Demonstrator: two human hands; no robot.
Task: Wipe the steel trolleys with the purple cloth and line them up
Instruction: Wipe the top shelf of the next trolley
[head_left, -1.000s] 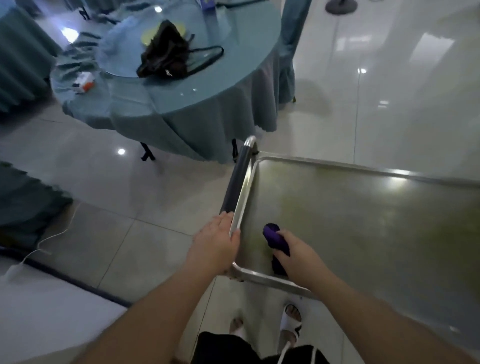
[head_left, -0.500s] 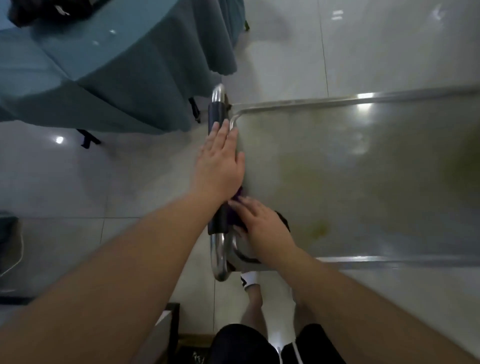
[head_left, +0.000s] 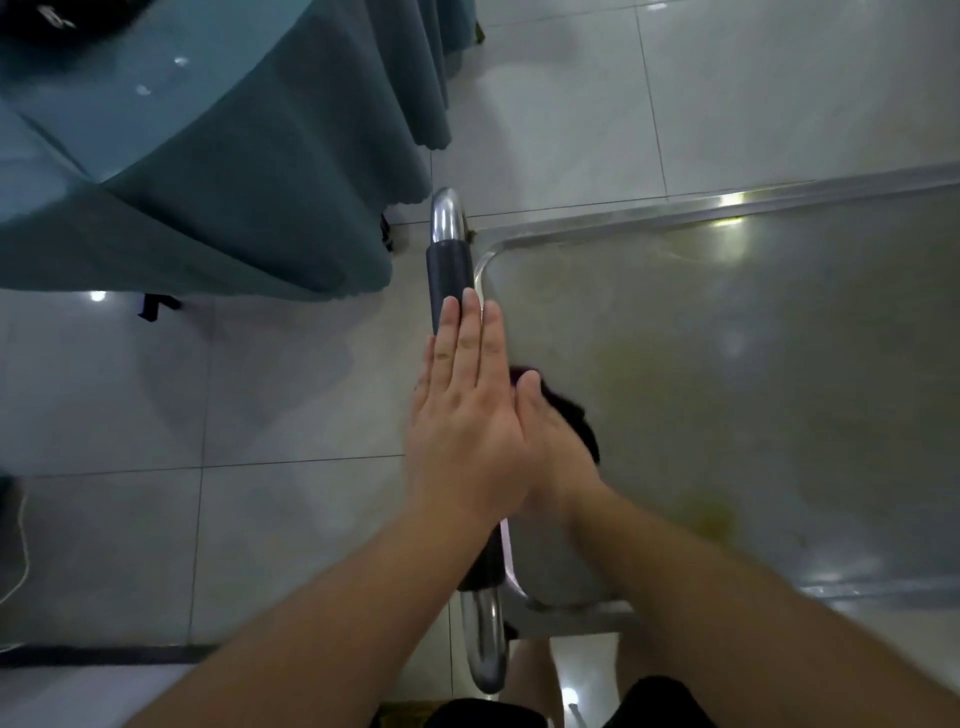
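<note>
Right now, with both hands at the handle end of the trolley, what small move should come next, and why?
Probably sweep the right hand with the purple cloth out across the tray. Yellowish smears show on the steel beside it, while the left hand lies flat on the handle to steady the trolley.

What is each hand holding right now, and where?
Right hand presses the bunched purple cloth from above onto the trolley top. Left hand lies flat, open, on the handle, gripping nothing.

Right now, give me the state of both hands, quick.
Left hand: open, fingers flat along the trolley handle, gripping nothing.
Right hand: closed on the purple cloth, pressing it onto the trolley top.
</note>
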